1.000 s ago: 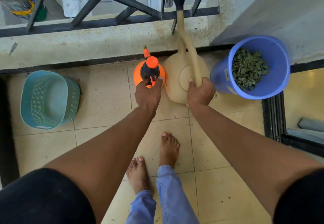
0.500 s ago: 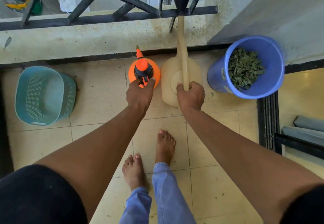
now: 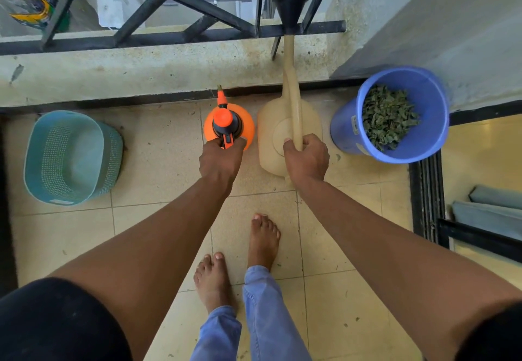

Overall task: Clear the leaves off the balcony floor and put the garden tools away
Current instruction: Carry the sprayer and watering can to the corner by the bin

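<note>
Two garden tools are being held at once, one per hand. The left hand (image 3: 220, 160) is being kept curled around the black-and-orange trigger handle of one orange pressure sprayer (image 3: 229, 123), whose small nozzle is being pointed toward the low concrete wall (image 3: 127, 70). The right hand (image 3: 306, 159) is being kept wrapped around the handle of one beige watering can (image 3: 288, 132), thumb on the near side; its long spout is being aimed up and away, and the single black funnel-shaped rose (image 3: 290, 7) at its tip is being seen in line with the black metal railing (image 3: 175, 34). The two tools are being kept just beside each other, close to the foot of the wall; whether they are being rested on the tiled balcony floor (image 3: 158, 168) or lifted off it cannot be told.

Just to the right of the can, one blue bucket (image 3: 401, 140) is being seen tilted toward the camera, with a heap of dry green leaves (image 3: 387, 116) lying inside it. Well apart to the left, one teal perforated basket (image 3: 70, 157) is being seen on the tiles. Only a few tiny leaf specks are being seen scattered on the floor. Two bare feet (image 3: 264, 239) are being planted on the tiles below the hands, with blue trouser legs (image 3: 262, 321) showing beneath.
</note>
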### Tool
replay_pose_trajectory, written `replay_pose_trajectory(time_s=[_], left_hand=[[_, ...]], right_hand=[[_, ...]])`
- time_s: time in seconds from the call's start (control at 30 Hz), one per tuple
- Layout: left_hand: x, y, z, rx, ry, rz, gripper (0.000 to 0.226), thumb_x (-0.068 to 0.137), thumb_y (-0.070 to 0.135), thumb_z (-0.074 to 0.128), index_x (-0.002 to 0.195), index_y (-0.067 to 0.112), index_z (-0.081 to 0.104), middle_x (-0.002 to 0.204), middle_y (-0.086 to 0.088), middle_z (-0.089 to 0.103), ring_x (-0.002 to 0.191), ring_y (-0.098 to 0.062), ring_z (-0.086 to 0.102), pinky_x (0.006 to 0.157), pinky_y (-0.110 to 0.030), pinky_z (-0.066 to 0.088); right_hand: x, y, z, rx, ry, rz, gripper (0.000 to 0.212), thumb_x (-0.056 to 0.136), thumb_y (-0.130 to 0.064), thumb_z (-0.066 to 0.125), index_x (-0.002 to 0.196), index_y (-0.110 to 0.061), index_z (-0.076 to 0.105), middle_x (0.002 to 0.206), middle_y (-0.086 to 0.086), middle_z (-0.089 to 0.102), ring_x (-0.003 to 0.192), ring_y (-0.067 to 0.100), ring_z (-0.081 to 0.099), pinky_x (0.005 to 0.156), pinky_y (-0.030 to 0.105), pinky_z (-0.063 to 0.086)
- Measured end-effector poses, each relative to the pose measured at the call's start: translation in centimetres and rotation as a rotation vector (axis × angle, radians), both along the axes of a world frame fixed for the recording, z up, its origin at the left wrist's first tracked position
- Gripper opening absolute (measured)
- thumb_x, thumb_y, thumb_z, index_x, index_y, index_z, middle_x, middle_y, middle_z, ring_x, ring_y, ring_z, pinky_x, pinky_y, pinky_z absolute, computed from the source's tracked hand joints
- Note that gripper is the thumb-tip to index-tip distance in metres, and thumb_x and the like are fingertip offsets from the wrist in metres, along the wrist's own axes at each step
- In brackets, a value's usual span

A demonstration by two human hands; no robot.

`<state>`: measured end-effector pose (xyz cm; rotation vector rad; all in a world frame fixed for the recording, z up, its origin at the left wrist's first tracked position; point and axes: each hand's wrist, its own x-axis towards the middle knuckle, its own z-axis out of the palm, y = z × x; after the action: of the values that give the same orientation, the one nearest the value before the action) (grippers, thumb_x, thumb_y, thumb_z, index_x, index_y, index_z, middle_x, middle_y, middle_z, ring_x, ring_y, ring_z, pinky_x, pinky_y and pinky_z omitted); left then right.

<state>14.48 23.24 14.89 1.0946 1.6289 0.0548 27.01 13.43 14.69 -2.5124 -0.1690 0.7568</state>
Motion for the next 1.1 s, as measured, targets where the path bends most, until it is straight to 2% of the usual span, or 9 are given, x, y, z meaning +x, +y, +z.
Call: replay_pose_trajectory(time_s=[0.27, 0.37, 0.43, 0.5, 0.57, 0.63, 0.77, 0.83, 1.1], left_hand=[[0.2, -1.7, 2.0, -0.021, -0.002, 0.084, 0.029, 0.086, 0.035, 0.076, 0.086, 0.020, 0.051, 0.107, -0.013, 0.066, 0.078, -0.020, 0.057, 0.070, -0.033, 0.047], [-0.1, -2.7, 3.6, -0.056, 0.063, 0.063, 0.067, 0.086, 0.041, 0.076, 0.138, 0.010, 0.046, 0.141, -0.008, 0.044, 0.104, -0.026, 0.055, 0.089, -0.039, 0.050], [-0.4, -3.6, 4.6, -0.090, 0.122, 0.019, 0.080, 0.087, 0.043, 0.072, 0.150, 0.009, 0.037, 0.149, -0.010, 0.036, 0.117, -0.034, 0.054, 0.097, -0.045, 0.052], [-0.8, -4.6, 5.9, -0.111, 0.154, -0.016, 0.065, 0.087, 0.039, 0.067, 0.139, 0.003, 0.051, 0.141, -0.019, 0.048, 0.114, -0.042, 0.059, 0.079, -0.035, 0.049], [-1.5, -5.6, 7.2, -0.087, 0.140, -0.037, 0.031, 0.088, 0.031, 0.061, 0.092, 0.001, 0.066, 0.099, -0.027, 0.062, 0.084, -0.042, 0.063, 0.063, -0.033, 0.035], [-2.2, -6.8, 8.7, -0.075, 0.115, -0.080, 0.031, 0.091, 0.024, 0.058, 0.063, 0.013, 0.048, 0.065, -0.010, 0.046, 0.059, -0.027, 0.046, 0.062, -0.033, 0.034], [-4.0, -8.7, 11.5, -0.020, 0.068, -0.257, 0.019, 0.088, 0.025, 0.057, 0.072, 0.014, 0.053, 0.069, -0.001, 0.053, 0.065, -0.022, 0.049, 0.062, -0.035, 0.046], [-4.7, -9.1, 12.8, -0.030, -0.020, -0.344, 0.015, 0.085, 0.028, 0.059, 0.082, 0.015, 0.066, 0.079, 0.004, 0.066, 0.074, -0.020, 0.060, 0.077, -0.042, 0.056], [-9.8, -13.5, 16.0, -0.038, -0.126, -0.698, 0.020, 0.090, 0.022, 0.057, 0.101, 0.023, 0.074, 0.098, 0.004, 0.076, 0.083, -0.014, 0.070, 0.078, -0.033, 0.054]], right_hand=[[0.1, -0.8, 2.9, -0.008, 0.079, -0.020, 0.044, 0.094, -0.035, 0.067, 0.133, -0.021, 0.053, 0.134, 0.004, 0.053, 0.107, 0.017, 0.051, 0.083, 0.028, 0.034], [0.1, -1.6, 4.9, 0.001, 0.082, -0.035, 0.044, 0.093, -0.033, 0.066, 0.134, -0.023, 0.052, 0.138, 0.002, 0.051, 0.106, 0.016, 0.049, 0.083, 0.027, 0.034], [0.0, -2.2, 6.4, 0.013, 0.079, -0.056, 0.042, 0.093, -0.031, 0.065, 0.133, -0.024, 0.053, 0.140, 0.001, 0.050, 0.116, 0.018, 0.051, 0.084, 0.027, 0.033], [-0.4, -2.9, 7.7, 0.020, 0.071, -0.063, 0.041, 0.093, -0.031, 0.065, 0.132, -0.025, 0.055, 0.139, 0.001, 0.050, 0.121, 0.020, 0.052, 0.086, 0.027, 0.035], [-0.9, -3.7, 8.9, 0.038, 0.063, -0.077, 0.039, 0.093, -0.031, 0.065, 0.130, -0.024, 0.057, 0.134, 0.000, 0.054, 0.119, 0.020, 0.054, 0.085, 0.027, 0.035], [-1.8, -4.6, 10.1, 0.108, 0.066, -0.111, 0.033, 0.093, -0.029, 0.065, 0.125, -0.022, 0.061, 0.121, -0.002, 0.059, 0.113, 0.019, 0.057, 0.086, 0.028, 0.040], [-4.2, -6.7, 12.0, 0.264, 0.146, -0.204, 0.023, 0.093, -0.026, 0.064, 0.116, -0.023, 0.067, 0.104, -0.008, 0.070, 0.098, 0.014, 0.067, 0.089, 0.035, 0.056], [-5.6, -8.0, 13.3, 0.303, 0.152, -0.242, 0.022, 0.093, -0.027, 0.065, 0.114, -0.024, 0.069, 0.100, -0.008, 0.072, 0.094, 0.013, 0.068, 0.086, 0.033, 0.057], [-15.1, -17.9, 16.9, 0.368, 0.150, -0.448, 0.019, 0.094, -0.033, 0.065, 0.111, -0.026, 0.067, 0.092, -0.007, 0.073, 0.089, 0.017, 0.069, 0.088, 0.040, 0.055]])
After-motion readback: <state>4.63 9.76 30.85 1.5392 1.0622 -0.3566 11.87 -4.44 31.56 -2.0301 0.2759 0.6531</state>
